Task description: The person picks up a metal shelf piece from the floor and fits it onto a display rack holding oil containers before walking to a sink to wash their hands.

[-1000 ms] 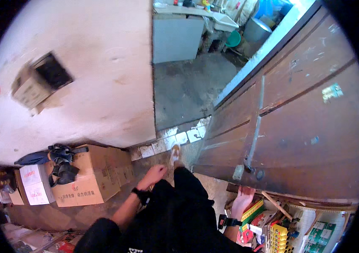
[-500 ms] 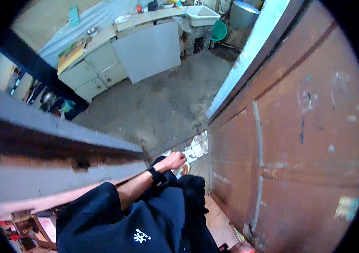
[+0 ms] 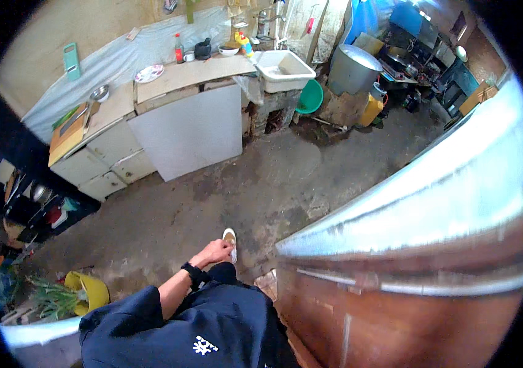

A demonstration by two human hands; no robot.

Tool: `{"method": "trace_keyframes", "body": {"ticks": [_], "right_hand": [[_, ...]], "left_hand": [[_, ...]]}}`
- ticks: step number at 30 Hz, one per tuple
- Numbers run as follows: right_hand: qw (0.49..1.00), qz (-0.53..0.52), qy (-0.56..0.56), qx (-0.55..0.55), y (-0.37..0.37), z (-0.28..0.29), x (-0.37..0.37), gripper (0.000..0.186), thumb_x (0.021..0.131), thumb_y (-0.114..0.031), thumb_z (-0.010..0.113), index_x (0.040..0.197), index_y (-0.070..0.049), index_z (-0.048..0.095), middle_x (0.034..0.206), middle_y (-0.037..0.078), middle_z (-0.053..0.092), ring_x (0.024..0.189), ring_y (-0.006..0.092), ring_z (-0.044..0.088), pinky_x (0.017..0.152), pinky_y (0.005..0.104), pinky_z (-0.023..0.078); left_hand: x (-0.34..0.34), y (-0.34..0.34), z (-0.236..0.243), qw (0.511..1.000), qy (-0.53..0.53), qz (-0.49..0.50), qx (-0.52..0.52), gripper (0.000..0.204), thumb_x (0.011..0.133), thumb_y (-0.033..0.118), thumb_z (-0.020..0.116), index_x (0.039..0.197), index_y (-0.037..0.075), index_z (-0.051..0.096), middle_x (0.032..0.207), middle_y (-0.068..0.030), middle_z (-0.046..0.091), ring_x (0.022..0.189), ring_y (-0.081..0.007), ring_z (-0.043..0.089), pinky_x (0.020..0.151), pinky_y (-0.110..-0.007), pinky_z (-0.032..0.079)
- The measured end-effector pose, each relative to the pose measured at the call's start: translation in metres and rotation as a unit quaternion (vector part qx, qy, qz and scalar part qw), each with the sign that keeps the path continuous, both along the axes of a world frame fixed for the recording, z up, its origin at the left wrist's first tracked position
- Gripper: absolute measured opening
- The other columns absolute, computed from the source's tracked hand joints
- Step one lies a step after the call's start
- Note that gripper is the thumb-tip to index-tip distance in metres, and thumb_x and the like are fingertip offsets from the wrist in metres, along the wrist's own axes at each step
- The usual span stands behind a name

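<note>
My left hand (image 3: 217,251) hangs in front of my dark shirt, fingers curled in and nothing visible in them. A black watch (image 3: 196,276) circles that wrist. Below the hand, one shoe (image 3: 229,235) in tan and white shows on the grey floor (image 3: 212,202). My right hand is out of sight. Close on my right is the brown door (image 3: 409,325), smeared by motion, with a pale blue-white wall edge (image 3: 421,190) beyond it.
A counter (image 3: 194,83) bears a cutting board (image 3: 68,138), metal bowl (image 3: 99,93), plate (image 3: 150,74) and bottles. Beside it are a white basin (image 3: 282,86), green tub (image 3: 309,98) and large metal pot (image 3: 350,76). A yellow bucket (image 3: 96,291) with leafy greens (image 3: 53,297) stands at left.
I have moved forward through the doorway; the counter looks nearer and more of the room shows at right. The yellow bucket has come into view. My left hand stays curled.
</note>
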State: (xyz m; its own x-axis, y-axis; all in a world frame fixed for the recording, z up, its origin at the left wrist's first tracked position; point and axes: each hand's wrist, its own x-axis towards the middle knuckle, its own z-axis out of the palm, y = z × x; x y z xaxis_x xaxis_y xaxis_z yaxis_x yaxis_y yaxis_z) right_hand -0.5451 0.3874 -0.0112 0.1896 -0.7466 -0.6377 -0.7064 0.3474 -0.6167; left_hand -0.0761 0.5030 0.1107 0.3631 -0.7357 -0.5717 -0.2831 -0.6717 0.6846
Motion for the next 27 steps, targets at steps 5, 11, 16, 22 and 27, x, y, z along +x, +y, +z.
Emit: {"method": "trace_keyframes", "body": {"ticks": [5,11,16,22,27], "right_hand": [[0.974,0.225,0.005,-0.039,-0.129,0.007,0.178,0.023,0.100,-0.023,0.049,0.105,-0.005,0.062,0.095,0.004,0.064,0.087,0.0154,0.057,0.076,0.0284,0.046],[0.923,0.194,-0.286,-0.170,-0.359,0.110,0.522,0.022,0.100,-0.018,0.052,0.106,-0.002,0.065,0.079,-0.003,0.059,0.069,0.0054,0.050,0.061,0.0218,0.042],[0.901,0.236,-0.316,-0.183,-0.548,0.135,0.696,0.025,0.095,-0.014,0.054,0.113,-0.001,0.064,0.087,0.009,0.069,0.078,0.0159,0.064,0.071,0.0304,0.050],[0.845,0.317,-0.269,-0.338,-0.777,0.190,0.881,0.019,0.096,-0.013,0.057,0.107,0.000,0.065,0.083,0.006,0.069,0.074,0.0145,0.064,0.067,0.0300,0.050],[0.680,0.390,-0.336,-0.521,-0.891,0.331,1.068,0.021,0.090,-0.015,0.060,0.107,-0.004,0.064,0.094,0.020,0.066,0.088,0.0382,0.063,0.075,0.0436,0.051]], "left_hand": [[0.154,-0.120,0.003,0.991,-0.105,-0.016,-0.082,0.035,0.091,0.032,0.053,0.078,0.002,0.066,0.068,-0.0143,0.064,0.065,-0.0262,0.063,0.062,-0.040,0.048],[0.268,-0.271,0.091,0.989,-0.063,0.061,-0.121,0.033,0.094,0.027,0.051,0.082,-0.002,0.060,0.068,-0.0156,0.060,0.064,-0.0277,0.059,0.064,-0.039,0.047],[0.330,-0.354,0.054,0.970,0.084,0.155,-0.167,0.028,0.095,0.022,0.053,0.080,0.000,0.058,0.067,-0.0045,0.056,0.061,-0.0134,0.052,0.059,-0.031,0.044],[0.379,-0.411,-0.014,0.895,0.095,0.430,-0.074,0.027,0.096,0.019,0.051,0.074,0.003,0.055,0.066,0.0008,0.053,0.058,-0.0079,0.048,0.054,-0.024,0.039],[0.392,-0.492,0.034,0.803,0.136,0.573,-0.092,0.028,0.097,0.018,0.051,0.072,0.004,0.054,0.065,-0.0003,0.052,0.056,-0.0077,0.046,0.052,-0.024,0.036]]}}
